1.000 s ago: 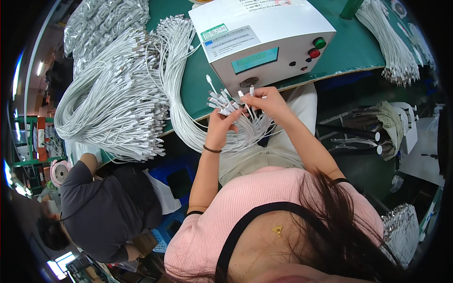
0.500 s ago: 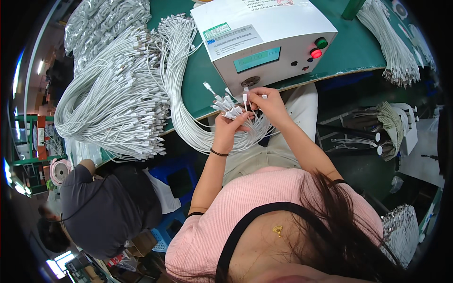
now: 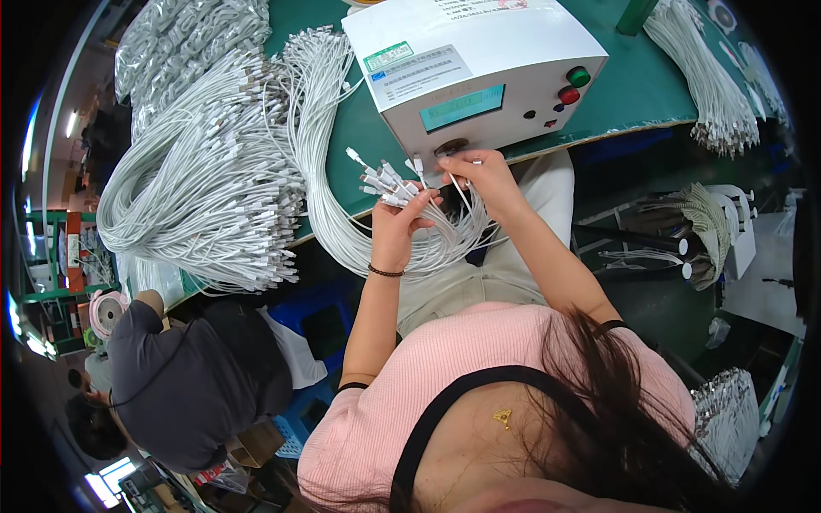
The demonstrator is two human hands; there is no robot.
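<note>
My left hand [image 3: 398, 227] is closed round a bundle of white charging cables [image 3: 338, 224], whose plugs [image 3: 389, 183] fan out above the thumb. The cables hang in a long loop over the table's front edge and across my lap. With a pinch, my right hand [image 3: 487, 181] holds the end of one cable up at the round socket [image 3: 451, 147] on a white tester box [image 3: 522, 51]. My fingers hide the plug, so I cannot tell whether it sits in the socket. The box has a lit screen [image 3: 463, 109], a green button [image 3: 578, 77] and a red button [image 3: 569, 95].
A large heap of white cables [image 3: 188, 179] covers the left of the green table [image 3: 633, 90], with bagged cables [image 3: 192, 43] behind. Another cable bundle [image 3: 697, 77] lies at the far right. At lower left a co-worker in a dark shirt [image 3: 180, 385] sits close by.
My right hand has moved up and slightly left to the socket. My left hand, with the bundle, has shifted left. The red button was glowing and is now dark; the screen reading has changed.
</note>
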